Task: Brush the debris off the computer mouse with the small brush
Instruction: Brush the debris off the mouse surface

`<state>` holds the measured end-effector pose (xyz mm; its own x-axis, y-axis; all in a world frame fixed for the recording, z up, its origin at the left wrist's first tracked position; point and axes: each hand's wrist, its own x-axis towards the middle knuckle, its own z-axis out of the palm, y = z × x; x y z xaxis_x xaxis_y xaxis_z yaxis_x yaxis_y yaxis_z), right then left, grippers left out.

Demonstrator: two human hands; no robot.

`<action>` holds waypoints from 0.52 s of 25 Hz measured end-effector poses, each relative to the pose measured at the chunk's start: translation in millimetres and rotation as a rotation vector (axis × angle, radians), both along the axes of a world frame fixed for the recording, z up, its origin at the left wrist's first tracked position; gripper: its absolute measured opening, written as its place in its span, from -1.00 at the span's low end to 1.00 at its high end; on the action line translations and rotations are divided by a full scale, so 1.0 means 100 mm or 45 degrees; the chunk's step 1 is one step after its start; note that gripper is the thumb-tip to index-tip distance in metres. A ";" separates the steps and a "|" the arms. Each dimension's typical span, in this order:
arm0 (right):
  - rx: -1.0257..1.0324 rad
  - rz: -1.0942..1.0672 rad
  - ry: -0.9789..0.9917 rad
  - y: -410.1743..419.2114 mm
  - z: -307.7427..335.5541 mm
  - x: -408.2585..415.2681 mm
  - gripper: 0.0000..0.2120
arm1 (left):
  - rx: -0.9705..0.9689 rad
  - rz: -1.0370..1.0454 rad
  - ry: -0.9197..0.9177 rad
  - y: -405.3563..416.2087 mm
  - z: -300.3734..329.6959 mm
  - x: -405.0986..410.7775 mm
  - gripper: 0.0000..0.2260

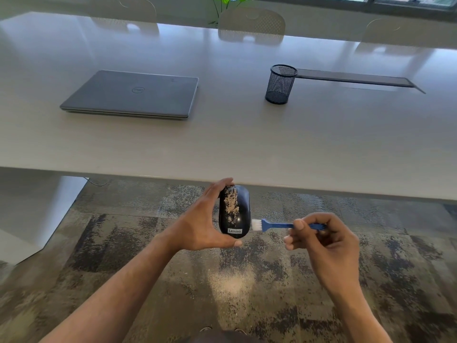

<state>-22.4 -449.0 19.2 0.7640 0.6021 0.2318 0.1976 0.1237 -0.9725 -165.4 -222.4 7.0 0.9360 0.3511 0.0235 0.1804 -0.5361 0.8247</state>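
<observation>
While a closed grey laptop [131, 95] lies at the far left of the pale bench [235, 144], the left hand [205, 224] holds a black computer mouse [235, 211] just off the bench's near edge, above the carpet, its grip clenched round the body with fingers at the far end and thumb at the near end. Tan debris [231, 204] streaks the mouse's top. Just right, the white bristles of a small blue brush [279, 225] sit beside the mouse; the right hand [324, 241] pinches its handle. A black mesh cup [280, 84] stands far right.
</observation>
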 end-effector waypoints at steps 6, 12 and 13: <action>-0.048 0.117 -0.073 0.05 -0.06 -0.10 -0.92 | 0.009 0.001 -0.001 -0.01 0.00 0.00 0.08; -0.064 0.188 -0.130 0.00 -0.03 -0.05 -0.89 | 0.020 -0.009 0.011 0.00 -0.02 0.01 0.10; -0.094 0.220 -0.162 0.02 -0.05 -0.08 -0.89 | 0.026 -0.013 0.013 -0.01 -0.02 0.01 0.09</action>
